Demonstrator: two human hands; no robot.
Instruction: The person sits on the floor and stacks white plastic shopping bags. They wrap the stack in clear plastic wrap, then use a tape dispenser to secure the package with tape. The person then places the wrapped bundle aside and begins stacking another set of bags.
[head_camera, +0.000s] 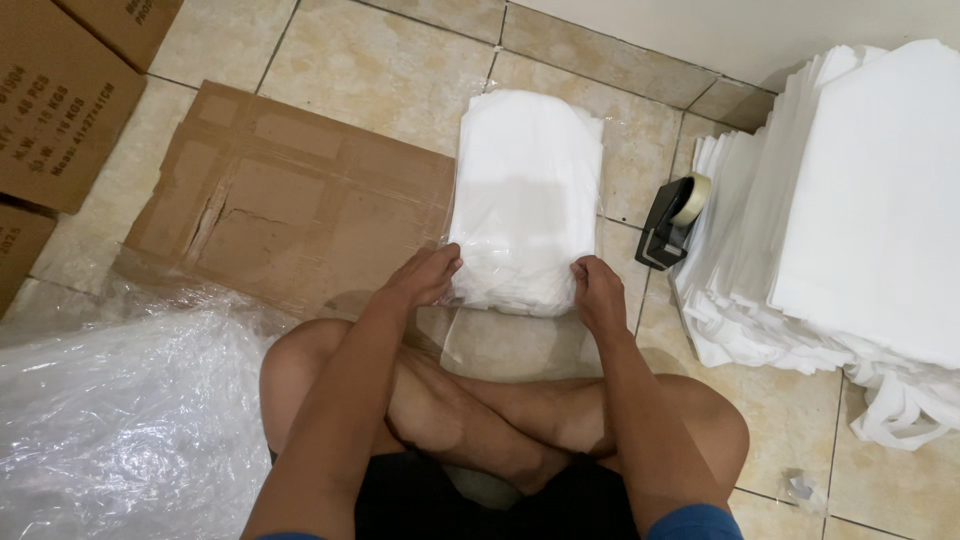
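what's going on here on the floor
A person sits cross-legged on a tiled floor, left hand and right hand gripping the near corners of a clear-wrapped bundle of white fabric. A tape dispenser sits to its right, beside a tall stack of white bags. Flattened cardboard lies to the left.

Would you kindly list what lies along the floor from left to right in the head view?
Cardboard boxes → flattened cardboard sheet → white bundle in clear plastic gripped by left hand and right hand → tape dispenser → stack of white bags.
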